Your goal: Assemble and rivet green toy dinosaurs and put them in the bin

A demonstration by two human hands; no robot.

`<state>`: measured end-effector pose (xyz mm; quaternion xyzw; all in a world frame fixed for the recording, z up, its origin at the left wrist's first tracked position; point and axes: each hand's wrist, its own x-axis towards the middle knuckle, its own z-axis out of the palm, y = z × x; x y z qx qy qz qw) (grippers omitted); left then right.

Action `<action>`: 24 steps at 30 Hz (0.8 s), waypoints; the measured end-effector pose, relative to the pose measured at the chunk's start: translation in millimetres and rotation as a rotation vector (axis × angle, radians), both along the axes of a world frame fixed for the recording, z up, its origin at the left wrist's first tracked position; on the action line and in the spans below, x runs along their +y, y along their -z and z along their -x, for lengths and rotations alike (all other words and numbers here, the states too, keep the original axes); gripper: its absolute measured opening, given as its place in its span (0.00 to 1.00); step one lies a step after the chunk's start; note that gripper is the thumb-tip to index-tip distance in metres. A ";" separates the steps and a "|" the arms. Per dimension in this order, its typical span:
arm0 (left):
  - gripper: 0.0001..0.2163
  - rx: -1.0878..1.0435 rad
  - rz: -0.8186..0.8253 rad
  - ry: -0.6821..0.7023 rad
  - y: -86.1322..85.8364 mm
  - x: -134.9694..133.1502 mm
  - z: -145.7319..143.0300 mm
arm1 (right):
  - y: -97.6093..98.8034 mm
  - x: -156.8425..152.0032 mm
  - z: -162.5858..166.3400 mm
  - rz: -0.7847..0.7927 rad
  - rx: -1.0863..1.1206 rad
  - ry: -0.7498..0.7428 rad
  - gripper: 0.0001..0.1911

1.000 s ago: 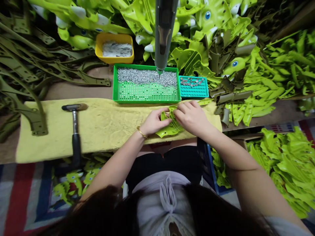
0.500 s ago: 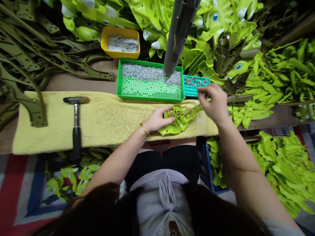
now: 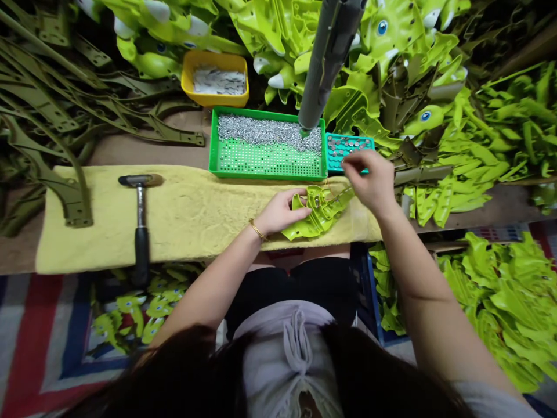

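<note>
Left hand (image 3: 285, 215) holds lime-green plastic shell (image 3: 324, 216) on the yellow cloth (image 3: 204, 217) — right hand (image 3: 373, 181) by the teal tray (image 3: 335, 165), thumb and fingers close together, can't tell if pinching anything.

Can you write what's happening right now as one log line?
left hand: holding green plastic part | right hand: by turquoise tray, grasp unclear | hammer: on yellow cloth
</note>
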<state>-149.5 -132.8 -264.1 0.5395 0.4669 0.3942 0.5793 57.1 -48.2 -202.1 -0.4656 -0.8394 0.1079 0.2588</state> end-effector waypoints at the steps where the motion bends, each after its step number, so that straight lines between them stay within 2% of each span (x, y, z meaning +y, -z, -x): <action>1: 0.23 -0.010 0.007 0.002 -0.7 -0.1 -0.4 | -0.6 -13.3 3.2 0.002 0.025 -0.084 0.08; 4: 0.21 -0.041 0.004 0.018 -2.9 -0.8 -1.5 | 9.5 -44.2 11.6 -0.051 0.017 -0.226 0.08; 7: 0.18 -0.009 -0.033 -0.006 -2.8 -0.7 -1.4 | 23.2 -58.7 12.7 -0.121 -0.098 -0.187 0.10; 10: 0.19 0.026 -0.056 -0.050 -0.3 0.5 -0.7 | 26.5 -65.2 3.6 -0.138 -0.227 -0.178 0.15; 13: 0.24 -0.016 -0.026 -0.048 1.6 0.4 -1.1 | 25.9 -68.9 -10.6 -0.128 -0.196 -0.045 0.21; 15: 0.26 -0.057 0.013 -0.033 0.4 -1.6 -1.5 | 27.2 -69.7 -18.1 -0.103 -0.128 0.039 0.17; 18: 0.24 -0.082 0.049 -0.006 -6.2 -4.9 0.8 | 28.1 -69.9 -23.5 -0.072 -0.066 0.036 0.09; 21: 0.20 -0.031 0.069 0.117 -17.3 1.8 9.5 | 22.5 -73.0 -24.1 -0.053 -0.107 -0.042 0.08; 24: 0.20 0.144 0.070 0.337 -34.6 22.0 21.9 | 15.5 -82.2 -20.8 0.050 -0.141 -0.147 0.07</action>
